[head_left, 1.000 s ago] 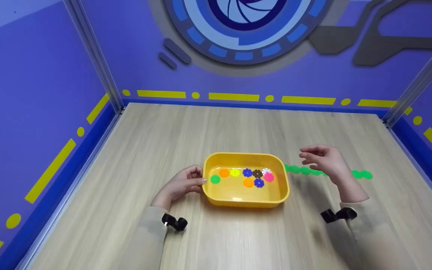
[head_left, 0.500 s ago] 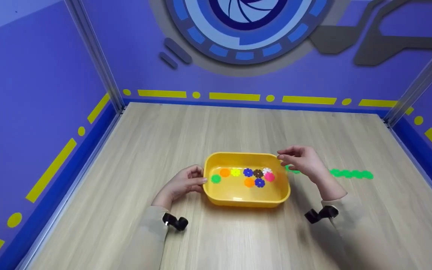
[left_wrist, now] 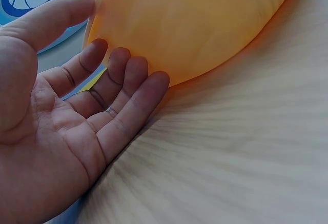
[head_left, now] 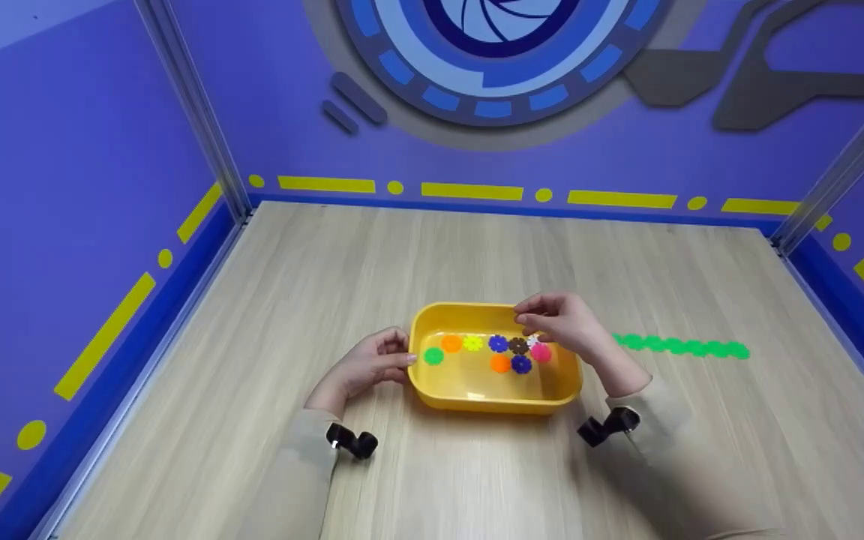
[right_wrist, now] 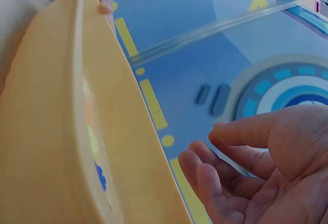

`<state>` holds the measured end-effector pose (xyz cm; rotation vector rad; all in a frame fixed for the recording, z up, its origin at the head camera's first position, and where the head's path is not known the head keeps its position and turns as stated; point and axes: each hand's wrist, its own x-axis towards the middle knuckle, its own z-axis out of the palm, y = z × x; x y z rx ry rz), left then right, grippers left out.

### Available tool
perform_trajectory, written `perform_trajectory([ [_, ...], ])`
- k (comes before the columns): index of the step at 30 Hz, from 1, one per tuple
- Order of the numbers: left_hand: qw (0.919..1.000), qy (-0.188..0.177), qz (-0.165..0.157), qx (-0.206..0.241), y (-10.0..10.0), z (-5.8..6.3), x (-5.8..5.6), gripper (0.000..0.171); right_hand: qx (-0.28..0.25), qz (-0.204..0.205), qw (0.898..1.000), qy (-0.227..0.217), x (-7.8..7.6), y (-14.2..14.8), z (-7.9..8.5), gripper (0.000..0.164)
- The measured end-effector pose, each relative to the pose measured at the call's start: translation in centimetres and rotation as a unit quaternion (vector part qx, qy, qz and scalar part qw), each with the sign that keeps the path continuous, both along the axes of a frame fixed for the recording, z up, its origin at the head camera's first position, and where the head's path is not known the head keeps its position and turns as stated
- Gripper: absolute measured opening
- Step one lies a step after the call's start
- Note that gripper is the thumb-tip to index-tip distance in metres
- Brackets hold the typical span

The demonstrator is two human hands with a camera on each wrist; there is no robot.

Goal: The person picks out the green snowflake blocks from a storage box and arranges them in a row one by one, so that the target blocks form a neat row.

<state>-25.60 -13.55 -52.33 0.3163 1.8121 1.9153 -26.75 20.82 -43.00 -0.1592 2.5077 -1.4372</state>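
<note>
A yellow plastic tub with rounded corners stands on the table. Several small flower-shaped plastic discs lie on its floor, among them a green disc, a yellow disc and a pink disc. My left hand holds the tub's left end, thumb at the rim and fingertips against the outer wall. Over the tub's right end hovers my right hand, fingers loosely bent. In the right wrist view that hand has nothing between thumb and fingers. It partly covers a white disc.
A row of linked green discs lies on the wooden table to the right of the tub. Blue-purple printed panels enclose the back and both sides. A black wrist camera sits on each sleeve.
My right hand has moved left, from above the green row to over the tub's right end, uncovering most of that row. My left hand keeps its hold on the tub.
</note>
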Motion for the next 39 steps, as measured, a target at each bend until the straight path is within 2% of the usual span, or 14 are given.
perform_trajectory([
  [8,1.0000,0.001,-0.006,0.008,0.0,0.0,-0.1,0.021,-0.019,0.041,0.999,-0.012,-0.1,-2.9,-0.5,0.023],
  [15,1.0000,0.001,-0.006,0.007,0.0,0.1,-0.1,0.021,0.019,0.043,0.999,-0.027,-0.3,-5.5,-1.0,0.017],
  [26,0.9999,-0.002,-0.005,0.011,0.0,-0.2,-0.1,0.019,0.033,0.083,0.996,-0.003,-0.5,-8.9,-2.4,0.019],
  [35,0.9998,-0.005,-0.005,0.020,0.1,-0.2,-0.1,0.018,0.085,0.117,0.989,0.038,-0.9,-11.2,-3.1,0.021],
  [39,0.9997,-0.001,-0.009,0.023,0.1,-0.1,-0.1,0.017,0.108,0.119,0.986,0.050,-1.1,-11.9,-3.3,0.020],
])
